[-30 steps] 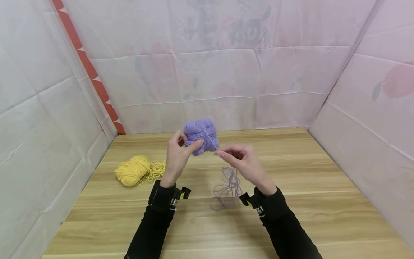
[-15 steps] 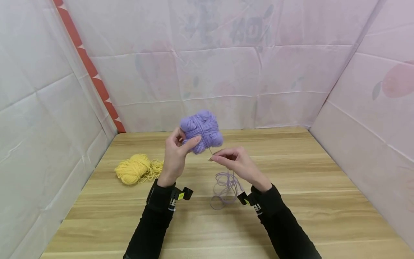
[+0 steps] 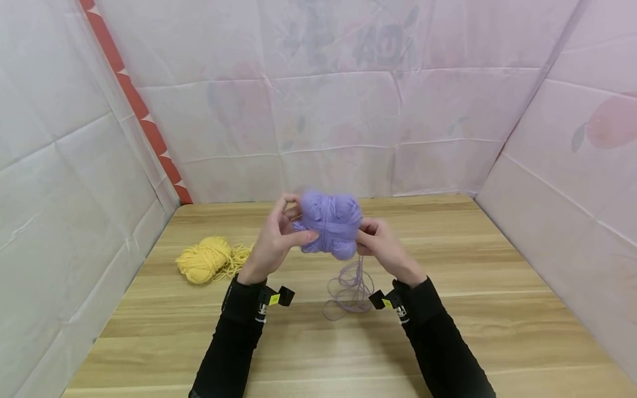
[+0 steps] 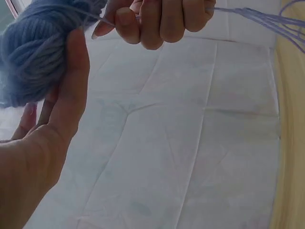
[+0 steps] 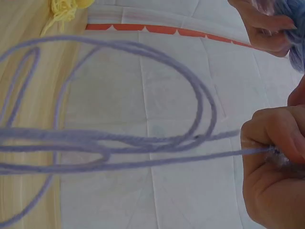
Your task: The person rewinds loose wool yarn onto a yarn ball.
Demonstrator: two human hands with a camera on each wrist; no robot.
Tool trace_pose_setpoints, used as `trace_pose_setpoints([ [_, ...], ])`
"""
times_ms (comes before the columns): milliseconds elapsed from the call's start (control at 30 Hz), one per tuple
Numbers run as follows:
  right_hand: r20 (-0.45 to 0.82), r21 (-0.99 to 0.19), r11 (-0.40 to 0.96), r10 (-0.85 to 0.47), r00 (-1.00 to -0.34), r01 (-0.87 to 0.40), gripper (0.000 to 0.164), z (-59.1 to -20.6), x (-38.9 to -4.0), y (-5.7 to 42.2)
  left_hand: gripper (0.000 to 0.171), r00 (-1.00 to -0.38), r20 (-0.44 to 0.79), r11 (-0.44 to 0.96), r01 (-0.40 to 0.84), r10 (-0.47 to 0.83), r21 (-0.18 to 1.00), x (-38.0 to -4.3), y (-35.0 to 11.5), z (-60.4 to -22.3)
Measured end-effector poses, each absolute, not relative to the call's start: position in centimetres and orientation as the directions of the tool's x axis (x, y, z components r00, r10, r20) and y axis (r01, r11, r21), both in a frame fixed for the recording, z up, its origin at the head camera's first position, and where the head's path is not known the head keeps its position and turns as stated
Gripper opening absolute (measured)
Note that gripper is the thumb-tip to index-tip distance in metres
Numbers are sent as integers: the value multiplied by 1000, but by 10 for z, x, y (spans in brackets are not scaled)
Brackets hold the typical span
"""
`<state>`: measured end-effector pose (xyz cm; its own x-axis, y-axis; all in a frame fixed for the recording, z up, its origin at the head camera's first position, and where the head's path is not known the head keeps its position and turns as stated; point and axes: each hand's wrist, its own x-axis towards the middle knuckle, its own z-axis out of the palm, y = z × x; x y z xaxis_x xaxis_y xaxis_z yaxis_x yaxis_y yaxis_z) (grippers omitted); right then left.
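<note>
A purple ball of yarn [image 3: 330, 224], wound crosswise into lobes, is held up above the table by my left hand [image 3: 275, 240], its thumb across the near face. At the ball's right side my right hand [image 3: 385, 249] pinches the yarn strand [image 4: 106, 20], which runs taut to the ball in the left wrist view. The right fingers [image 4: 171, 24] are curled over the yarn. Loose purple loops [image 5: 205, 109] trail from that hand down to the table, where they lie in a tangle [image 3: 348, 296]. The ball partly hides the right fingertips in the head view.
On the wooden table [image 3: 298, 354], left of my left hand, lies a yellow ball of yarn [image 3: 204, 260] with loose strands [image 3: 236, 260] beside it. Pale cloth walls [image 3: 333, 121] stand at the back and both sides.
The purple ball has turned in my left hand and now sits lower and further right. My right hand has passed around it, from below its near edge to its right side.
</note>
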<state>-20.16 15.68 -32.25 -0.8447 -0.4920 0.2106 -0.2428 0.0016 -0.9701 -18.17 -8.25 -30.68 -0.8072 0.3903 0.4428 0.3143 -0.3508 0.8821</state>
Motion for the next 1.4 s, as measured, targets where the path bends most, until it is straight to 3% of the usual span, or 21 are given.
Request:
trace_pose_setpoints([
  [167,153,-986,-9,-452,-879,-167,22,-321,-201,159,73,-783,357,-133,338,510,932,-181,-84,-308],
  [367,158,-987,-82,-418,-894,-135,25,-317,-203,158,68,-775,279,123,415,567,901,-183,-87,-309],
  [500,250,-967,-154,-419,-873,-203,27,-315,-202,159,68,-797,262,226,440,545,869,-186,-87,-312],
  [733,358,-931,-234,-433,-827,-280,16,-308,-192,162,68,-858,322,316,459,400,830,-189,-83,-315],
  [1000,397,-912,-109,-471,-787,-395,15,-300,-177,161,63,-930,346,162,363,128,918,-193,-85,-315],
  [1233,322,-894,122,-497,-806,-432,16,-295,-168,158,58,-915,401,-33,402,-33,915,-194,-86,-313],
  [1400,289,-894,131,-565,-773,-430,15,-300,-172,158,55,-906,414,-191,424,-91,886,-193,-88,-312],
])
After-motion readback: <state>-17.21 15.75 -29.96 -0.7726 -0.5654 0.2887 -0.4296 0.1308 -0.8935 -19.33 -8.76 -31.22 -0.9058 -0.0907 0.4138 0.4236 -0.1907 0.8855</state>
